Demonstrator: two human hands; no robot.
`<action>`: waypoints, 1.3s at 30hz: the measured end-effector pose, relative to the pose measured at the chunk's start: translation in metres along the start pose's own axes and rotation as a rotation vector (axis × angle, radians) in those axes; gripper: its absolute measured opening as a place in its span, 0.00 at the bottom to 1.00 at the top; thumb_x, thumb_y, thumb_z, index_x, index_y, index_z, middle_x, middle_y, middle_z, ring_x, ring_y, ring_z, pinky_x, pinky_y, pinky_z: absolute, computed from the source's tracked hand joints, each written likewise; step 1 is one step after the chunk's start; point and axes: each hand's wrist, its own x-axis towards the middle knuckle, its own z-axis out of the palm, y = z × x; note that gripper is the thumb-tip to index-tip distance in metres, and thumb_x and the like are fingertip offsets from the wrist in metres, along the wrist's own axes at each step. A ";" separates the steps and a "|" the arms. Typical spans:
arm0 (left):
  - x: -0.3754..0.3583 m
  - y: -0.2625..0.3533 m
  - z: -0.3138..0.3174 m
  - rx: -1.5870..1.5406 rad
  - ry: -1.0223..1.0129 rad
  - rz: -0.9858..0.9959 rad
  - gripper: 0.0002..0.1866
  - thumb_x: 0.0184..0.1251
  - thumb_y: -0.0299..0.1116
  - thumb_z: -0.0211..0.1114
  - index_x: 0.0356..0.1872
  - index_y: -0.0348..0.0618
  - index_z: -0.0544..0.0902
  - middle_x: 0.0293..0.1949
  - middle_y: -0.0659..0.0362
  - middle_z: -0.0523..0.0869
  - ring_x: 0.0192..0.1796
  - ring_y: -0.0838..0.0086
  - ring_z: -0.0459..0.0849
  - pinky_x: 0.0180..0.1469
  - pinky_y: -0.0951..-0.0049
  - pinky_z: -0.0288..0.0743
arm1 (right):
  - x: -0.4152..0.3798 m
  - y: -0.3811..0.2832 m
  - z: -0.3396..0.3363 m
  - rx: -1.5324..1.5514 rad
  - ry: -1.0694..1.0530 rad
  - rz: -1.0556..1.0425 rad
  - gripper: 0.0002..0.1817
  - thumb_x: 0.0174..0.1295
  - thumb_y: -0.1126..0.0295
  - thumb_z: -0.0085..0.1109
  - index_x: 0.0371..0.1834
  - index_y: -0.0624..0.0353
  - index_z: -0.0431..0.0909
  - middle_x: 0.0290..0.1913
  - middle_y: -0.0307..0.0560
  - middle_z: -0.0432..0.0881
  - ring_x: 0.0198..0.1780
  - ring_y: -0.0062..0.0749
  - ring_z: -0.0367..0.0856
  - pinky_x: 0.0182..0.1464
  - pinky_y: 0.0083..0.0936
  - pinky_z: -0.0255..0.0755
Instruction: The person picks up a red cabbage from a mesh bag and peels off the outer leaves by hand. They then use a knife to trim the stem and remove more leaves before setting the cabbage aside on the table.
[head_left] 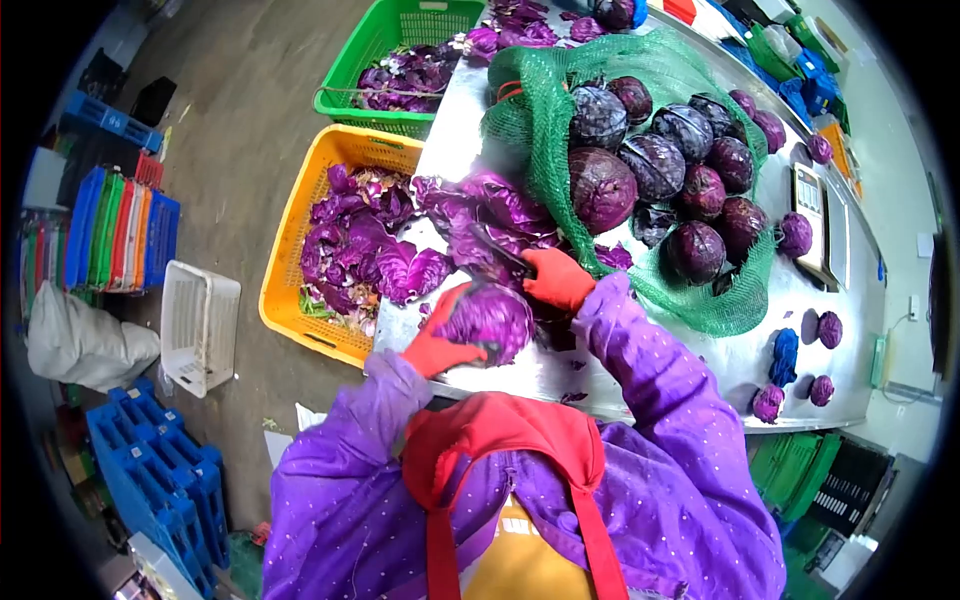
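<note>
My left hand [440,335], in a red glove, is wrapped round the left side of a purple cabbage [492,322] at the table's near edge. Just right of that cabbage, my right hand [560,280], also gloved in red, is closed on a knife [506,252]. Its dark, blurred blade points up and left over loose cabbage leaves [490,215]; most of the handle is hidden in the fist. Beyond my right hand, a green mesh bag [548,165] lies spread round several whole purple cabbages [655,165].
A yellow crate [285,265] with trimmed leaves stands left of the metal table [610,385], a green crate [335,80] behind it. A scale [812,215], small cabbages [795,235] and a blue bundle [785,357] lie right. A white basket [200,325] and blue pallets [160,470] stand on the floor.
</note>
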 end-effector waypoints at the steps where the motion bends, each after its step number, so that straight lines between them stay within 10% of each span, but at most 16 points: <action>1: -0.006 -0.004 -0.002 0.219 0.009 0.130 0.57 0.37 0.21 0.80 0.76 0.45 0.60 0.70 0.54 0.67 0.71 0.66 0.67 0.72 0.64 0.64 | -0.002 0.012 0.011 0.078 0.077 -0.006 0.17 0.55 0.66 0.61 0.46 0.64 0.79 0.39 0.65 0.82 0.46 0.63 0.81 0.51 0.47 0.74; 8: -0.022 -0.060 -0.023 -0.617 0.267 -0.428 0.36 0.59 0.20 0.66 0.71 0.40 0.67 0.62 0.51 0.77 0.62 0.64 0.78 0.64 0.64 0.76 | -0.046 0.001 0.012 0.351 0.320 0.024 0.23 0.55 0.70 0.59 0.57 0.64 0.77 0.48 0.63 0.82 0.51 0.57 0.81 0.55 0.39 0.74; 9: -0.024 -0.058 -0.011 -0.787 0.304 -0.189 0.27 0.68 0.29 0.63 0.68 0.39 0.69 0.64 0.51 0.76 0.64 0.60 0.77 0.66 0.58 0.76 | -0.055 0.003 0.013 0.374 0.348 0.031 0.25 0.56 0.70 0.59 0.59 0.63 0.76 0.50 0.63 0.82 0.52 0.56 0.81 0.56 0.38 0.74; 13: -0.022 -0.033 0.011 -1.103 0.281 -0.253 0.35 0.71 0.56 0.60 0.72 0.48 0.67 0.70 0.52 0.72 0.70 0.56 0.72 0.69 0.42 0.69 | -0.096 -0.022 0.009 0.568 0.280 0.123 0.27 0.62 0.72 0.60 0.67 0.57 0.74 0.57 0.50 0.82 0.58 0.34 0.79 0.63 0.30 0.69; 19: -0.013 -0.001 0.044 -1.471 0.012 -0.349 0.43 0.67 0.66 0.56 0.76 0.52 0.60 0.73 0.42 0.64 0.70 0.46 0.70 0.69 0.36 0.67 | -0.080 -0.045 0.027 0.925 0.123 0.126 0.42 0.58 0.64 0.71 0.75 0.63 0.61 0.65 0.51 0.76 0.65 0.33 0.73 0.68 0.31 0.66; 22: -0.030 -0.016 0.030 -1.344 -0.214 -0.531 0.47 0.68 0.68 0.53 0.73 0.36 0.63 0.63 0.40 0.77 0.63 0.51 0.80 0.66 0.48 0.75 | -0.063 -0.024 0.036 1.020 0.107 0.139 0.40 0.58 0.61 0.72 0.72 0.63 0.66 0.60 0.50 0.80 0.60 0.32 0.77 0.63 0.29 0.70; 23: -0.037 0.028 0.042 -0.963 0.047 -0.549 0.46 0.71 0.68 0.48 0.69 0.30 0.67 0.54 0.42 0.84 0.57 0.57 0.84 0.62 0.54 0.78 | -0.062 -0.023 0.031 0.970 0.088 0.170 0.38 0.58 0.61 0.72 0.70 0.63 0.68 0.59 0.49 0.81 0.58 0.31 0.78 0.61 0.29 0.71; 25: -0.066 0.001 0.007 -0.640 0.051 -0.516 0.31 0.71 0.46 0.63 0.66 0.33 0.71 0.48 0.49 0.86 0.50 0.63 0.86 0.59 0.60 0.79 | -0.060 -0.020 0.033 0.885 0.117 0.176 0.35 0.58 0.60 0.71 0.67 0.63 0.71 0.55 0.49 0.82 0.55 0.30 0.79 0.58 0.30 0.72; 29: -0.059 0.051 0.004 0.719 0.495 0.190 0.43 0.46 0.36 0.82 0.66 0.42 0.71 0.61 0.49 0.75 0.64 0.58 0.76 0.66 0.58 0.69 | -0.058 -0.020 0.041 0.821 0.199 0.238 0.29 0.59 0.60 0.70 0.59 0.63 0.75 0.47 0.47 0.83 0.48 0.28 0.79 0.54 0.29 0.73; 35: -0.014 -0.016 0.010 0.174 0.221 0.212 0.67 0.31 0.30 0.88 0.77 0.41 0.52 0.72 0.50 0.63 0.74 0.60 0.63 0.74 0.60 0.62 | -0.087 -0.004 0.035 0.661 0.442 0.280 0.09 0.58 0.77 0.57 0.43 0.63 0.77 0.34 0.41 0.82 0.37 0.22 0.76 0.43 0.24 0.72; 39: -0.005 -0.013 0.037 0.170 0.363 0.175 0.70 0.29 0.31 0.88 0.78 0.44 0.49 0.72 0.50 0.61 0.74 0.58 0.63 0.75 0.58 0.60 | -0.117 -0.008 0.031 0.642 0.369 0.334 0.22 0.59 0.77 0.58 0.60 0.60 0.74 0.44 0.47 0.84 0.46 0.28 0.81 0.52 0.27 0.74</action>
